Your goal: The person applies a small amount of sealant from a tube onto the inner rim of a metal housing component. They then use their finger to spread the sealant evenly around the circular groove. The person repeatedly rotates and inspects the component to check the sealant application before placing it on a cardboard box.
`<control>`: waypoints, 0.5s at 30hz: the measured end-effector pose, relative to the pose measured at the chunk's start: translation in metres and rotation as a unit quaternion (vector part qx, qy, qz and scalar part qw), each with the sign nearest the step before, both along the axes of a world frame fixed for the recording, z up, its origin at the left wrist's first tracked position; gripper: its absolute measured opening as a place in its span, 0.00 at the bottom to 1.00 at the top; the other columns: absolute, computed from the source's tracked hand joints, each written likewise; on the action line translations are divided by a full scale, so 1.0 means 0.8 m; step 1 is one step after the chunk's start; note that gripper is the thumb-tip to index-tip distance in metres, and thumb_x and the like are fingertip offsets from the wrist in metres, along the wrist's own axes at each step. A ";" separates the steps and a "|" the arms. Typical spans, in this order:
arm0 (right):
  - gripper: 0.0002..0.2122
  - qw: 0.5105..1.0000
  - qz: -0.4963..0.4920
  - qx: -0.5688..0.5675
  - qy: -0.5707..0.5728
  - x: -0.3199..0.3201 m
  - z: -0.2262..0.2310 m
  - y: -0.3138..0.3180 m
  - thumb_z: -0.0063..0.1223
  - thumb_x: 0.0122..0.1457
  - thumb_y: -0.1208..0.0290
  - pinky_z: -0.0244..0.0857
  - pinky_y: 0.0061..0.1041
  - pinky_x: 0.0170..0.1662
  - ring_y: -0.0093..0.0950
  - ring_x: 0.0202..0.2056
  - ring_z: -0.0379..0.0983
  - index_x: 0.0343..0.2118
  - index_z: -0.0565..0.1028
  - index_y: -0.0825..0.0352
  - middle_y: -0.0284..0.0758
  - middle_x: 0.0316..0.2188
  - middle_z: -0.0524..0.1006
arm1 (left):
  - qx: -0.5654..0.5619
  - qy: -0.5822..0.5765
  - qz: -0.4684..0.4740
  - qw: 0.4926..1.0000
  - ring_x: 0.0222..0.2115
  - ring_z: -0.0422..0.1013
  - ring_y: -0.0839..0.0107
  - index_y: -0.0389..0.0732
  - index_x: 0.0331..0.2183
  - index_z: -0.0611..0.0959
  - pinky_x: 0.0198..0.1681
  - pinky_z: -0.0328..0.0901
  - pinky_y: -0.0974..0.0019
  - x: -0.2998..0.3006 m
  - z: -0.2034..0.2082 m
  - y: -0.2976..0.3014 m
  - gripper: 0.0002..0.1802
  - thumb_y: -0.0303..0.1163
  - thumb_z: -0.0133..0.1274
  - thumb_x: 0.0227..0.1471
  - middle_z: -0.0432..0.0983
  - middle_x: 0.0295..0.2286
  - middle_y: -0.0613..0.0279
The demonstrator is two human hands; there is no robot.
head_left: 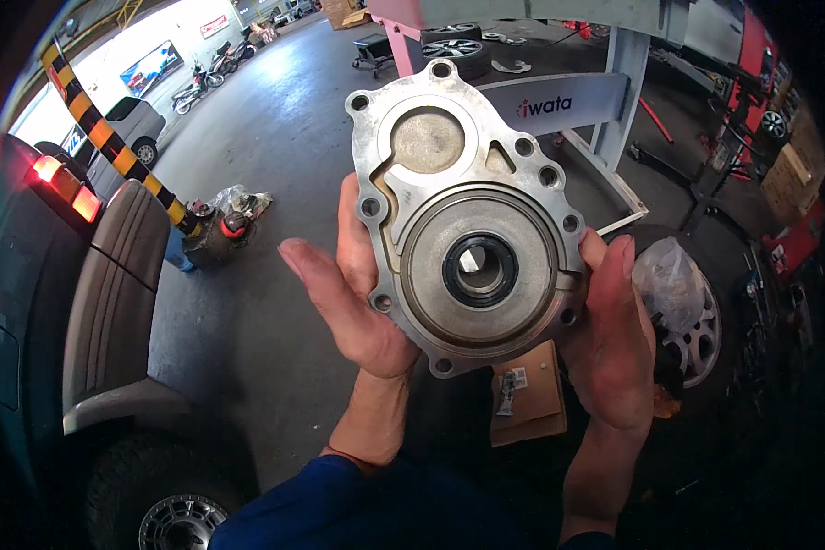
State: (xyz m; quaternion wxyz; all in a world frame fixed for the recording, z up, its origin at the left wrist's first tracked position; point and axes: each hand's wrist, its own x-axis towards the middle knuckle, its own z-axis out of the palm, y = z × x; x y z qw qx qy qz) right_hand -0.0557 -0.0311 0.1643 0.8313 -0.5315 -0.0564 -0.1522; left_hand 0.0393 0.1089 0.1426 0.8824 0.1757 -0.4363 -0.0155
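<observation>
A silvery cast-metal housing cover (477, 339) is held up in front of me, its machined face turned toward me. Bolt holes run around its rim, and a black seal ring (448, 266) lines the round opening in its middle. Light shows through that opening. My left hand (362, 307) supports the cover's left edge, with fingers behind it and the thumb sticking out to the side. On the opposite edge, my right hand (611, 344) grips the cover with the thumb along its side. The fingers behind the metal are mostly hidden.
Below the cover lies a piece of cardboard (532, 426) with a small packet on it. A dark vehicle (110, 302) stands close on the left, beside a striped pole (110, 142). To the right are a wheel (701, 344) with a plastic bag and a grey metal frame (619, 101).
</observation>
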 end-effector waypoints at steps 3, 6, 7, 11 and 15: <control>0.30 1.000 -0.007 -0.013 0.007 0.001 -0.004 -0.001 0.26 0.70 0.45 0.58 0.28 0.56 0.24 0.48 0.67 0.54 0.65 0.72 0.38 0.47 0.72 | -0.011 0.017 -0.002 1.000 0.58 0.63 0.59 0.29 0.64 0.51 0.64 0.53 0.62 -0.004 -0.001 -0.002 0.43 0.58 0.24 0.66 0.60 0.59 0.42; 0.29 0.997 -0.014 -0.068 0.028 -0.004 0.002 -0.004 0.27 0.70 0.45 0.58 0.28 0.54 0.23 0.46 0.66 0.50 0.66 0.72 0.38 0.43 0.72 | -0.001 0.007 0.023 1.000 0.57 0.64 0.60 0.26 0.63 0.51 0.63 0.54 0.62 -0.008 0.001 -0.003 0.45 0.59 0.25 0.65 0.61 0.59 0.42; 0.30 0.995 -0.022 -0.086 0.036 -0.005 0.004 -0.004 0.27 0.69 0.44 0.58 0.28 0.54 0.23 0.46 0.66 0.49 0.67 0.72 0.38 0.43 0.72 | 0.011 -0.004 0.041 0.999 0.57 0.64 0.61 0.23 0.62 0.53 0.62 0.55 0.63 -0.008 0.003 -0.003 0.47 0.61 0.25 0.65 0.62 0.58 0.44; 0.32 0.987 -0.045 -0.152 0.029 -0.006 0.006 0.000 0.28 0.68 0.41 0.61 0.28 0.50 0.23 0.43 0.66 0.47 0.68 0.72 0.38 0.41 0.72 | 0.024 -0.055 0.067 0.996 0.57 0.64 0.63 0.22 0.61 0.55 0.61 0.56 0.64 0.001 -0.002 -0.002 0.46 0.60 0.24 0.65 0.65 0.57 0.46; 0.37 0.950 -0.108 -0.293 0.005 -0.002 -0.021 -0.022 0.33 0.64 0.37 0.62 0.30 0.48 0.28 0.45 0.67 0.54 0.66 0.76 0.44 0.44 0.71 | 0.091 -0.021 0.137 0.986 0.54 0.68 0.62 0.23 0.60 0.60 0.59 0.60 0.64 0.003 -0.002 -0.002 0.43 0.56 0.24 0.66 0.69 0.53 0.44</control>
